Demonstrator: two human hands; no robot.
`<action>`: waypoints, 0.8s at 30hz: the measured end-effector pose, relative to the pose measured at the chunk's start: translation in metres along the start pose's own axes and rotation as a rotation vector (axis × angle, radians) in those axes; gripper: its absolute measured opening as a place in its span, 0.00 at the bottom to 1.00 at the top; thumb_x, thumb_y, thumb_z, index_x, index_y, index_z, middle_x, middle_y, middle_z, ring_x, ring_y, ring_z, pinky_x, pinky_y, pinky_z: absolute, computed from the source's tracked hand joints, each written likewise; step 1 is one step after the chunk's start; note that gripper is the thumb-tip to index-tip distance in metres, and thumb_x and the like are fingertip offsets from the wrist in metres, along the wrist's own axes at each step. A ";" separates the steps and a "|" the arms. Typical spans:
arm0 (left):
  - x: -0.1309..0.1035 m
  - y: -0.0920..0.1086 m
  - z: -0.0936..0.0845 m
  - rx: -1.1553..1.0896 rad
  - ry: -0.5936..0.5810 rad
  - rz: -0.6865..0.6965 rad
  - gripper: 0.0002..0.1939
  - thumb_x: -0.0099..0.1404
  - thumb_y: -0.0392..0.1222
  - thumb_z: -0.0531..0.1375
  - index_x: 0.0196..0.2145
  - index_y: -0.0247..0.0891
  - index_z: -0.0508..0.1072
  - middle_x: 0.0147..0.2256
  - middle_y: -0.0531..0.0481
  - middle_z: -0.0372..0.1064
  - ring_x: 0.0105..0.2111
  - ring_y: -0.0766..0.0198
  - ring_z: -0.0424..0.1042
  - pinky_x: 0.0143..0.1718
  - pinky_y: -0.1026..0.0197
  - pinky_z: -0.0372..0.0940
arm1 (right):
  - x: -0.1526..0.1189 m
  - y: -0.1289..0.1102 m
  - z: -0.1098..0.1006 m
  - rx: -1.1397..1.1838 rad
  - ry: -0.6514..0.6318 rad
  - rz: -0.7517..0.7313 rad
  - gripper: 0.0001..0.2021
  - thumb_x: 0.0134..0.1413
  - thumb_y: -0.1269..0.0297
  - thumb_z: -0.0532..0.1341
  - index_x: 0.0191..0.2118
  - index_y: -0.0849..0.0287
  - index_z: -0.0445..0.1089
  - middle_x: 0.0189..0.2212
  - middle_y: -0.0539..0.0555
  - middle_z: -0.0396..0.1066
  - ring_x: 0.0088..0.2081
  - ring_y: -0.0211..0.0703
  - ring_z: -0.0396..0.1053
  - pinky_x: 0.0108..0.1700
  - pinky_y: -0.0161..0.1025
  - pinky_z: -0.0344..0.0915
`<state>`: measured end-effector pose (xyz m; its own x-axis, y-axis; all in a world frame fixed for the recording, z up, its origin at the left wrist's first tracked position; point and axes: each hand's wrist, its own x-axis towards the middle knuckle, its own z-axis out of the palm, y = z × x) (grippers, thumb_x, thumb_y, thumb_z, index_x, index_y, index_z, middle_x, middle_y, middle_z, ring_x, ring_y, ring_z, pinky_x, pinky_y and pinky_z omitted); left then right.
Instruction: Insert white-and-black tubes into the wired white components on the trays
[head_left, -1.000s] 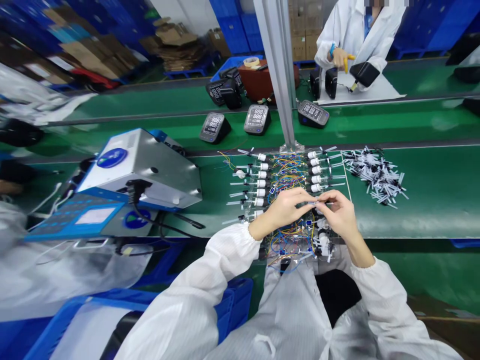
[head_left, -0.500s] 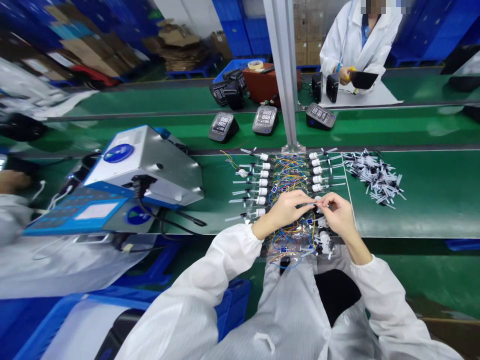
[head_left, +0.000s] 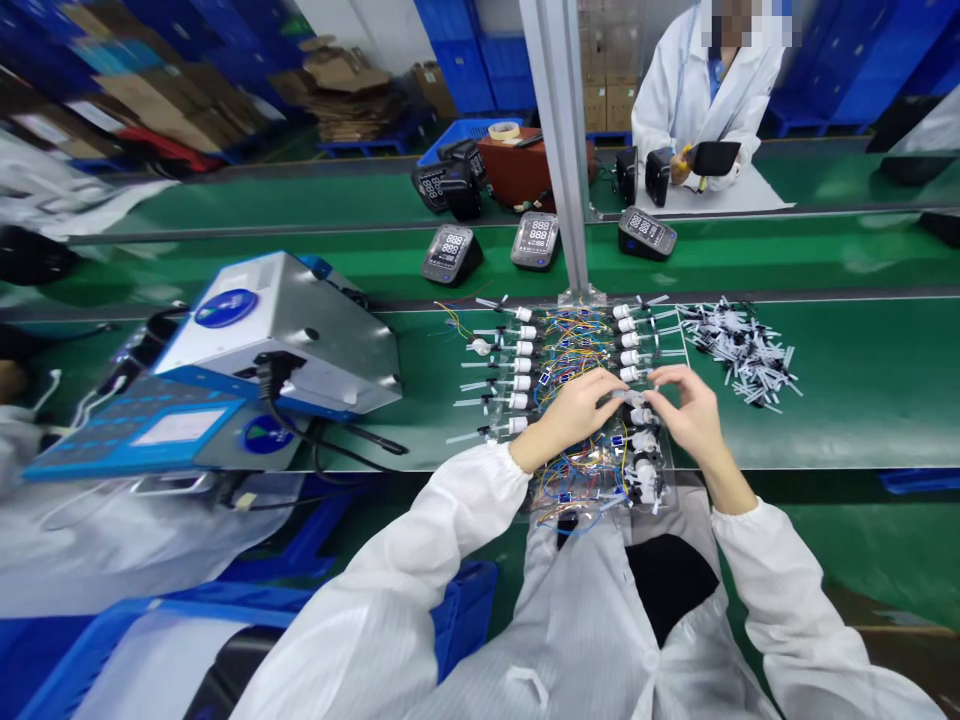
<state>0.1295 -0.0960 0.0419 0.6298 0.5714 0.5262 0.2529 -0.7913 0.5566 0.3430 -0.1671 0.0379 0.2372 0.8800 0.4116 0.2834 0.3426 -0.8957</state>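
Note:
A clear tray [head_left: 671, 482] reaches from the bench over my lap, with white cylindrical parts in two columns and coloured wires between them. My left hand [head_left: 574, 412] lies over the wires, its fingertips pinched at a small part in the right column. My right hand [head_left: 686, 410] is at that column's outer side, thumb and index finger apart, with nothing visible between them. Several white cylinders with black ends and thin pale tubes [head_left: 628, 340] show above my hands. To the right lies a pile of short pale tubes with black pieces [head_left: 750, 350].
A silver and blue machine [head_left: 300, 330] with black cables stands at left. Monitors with lit displays [head_left: 535, 240] sit on the green strip behind a metal post [head_left: 562, 150]. Across the bench, a person in a white coat [head_left: 705, 100] holds a black part. A blue bin is at lower left.
My right hand has parted from my left fingertips and opened slightly to the right. The camera view has shifted a little. The person opposite has moved the black part slightly.

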 end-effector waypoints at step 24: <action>0.070 0.042 -0.067 -0.027 -0.087 -0.058 0.34 0.66 0.47 0.68 0.65 0.36 0.66 0.60 0.35 0.71 0.60 0.48 0.72 0.62 0.45 0.66 | 0.091 -0.122 -0.031 0.271 0.259 -0.287 0.08 0.57 0.66 0.71 0.35 0.58 0.70 0.33 0.50 0.74 0.23 0.36 0.72 0.24 0.38 0.69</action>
<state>0.1349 -0.0745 0.1456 0.6763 0.5940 0.4357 0.2716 -0.7509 0.6020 0.3586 -0.1390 0.1899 0.4190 0.6379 0.6462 0.1268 0.6636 -0.7373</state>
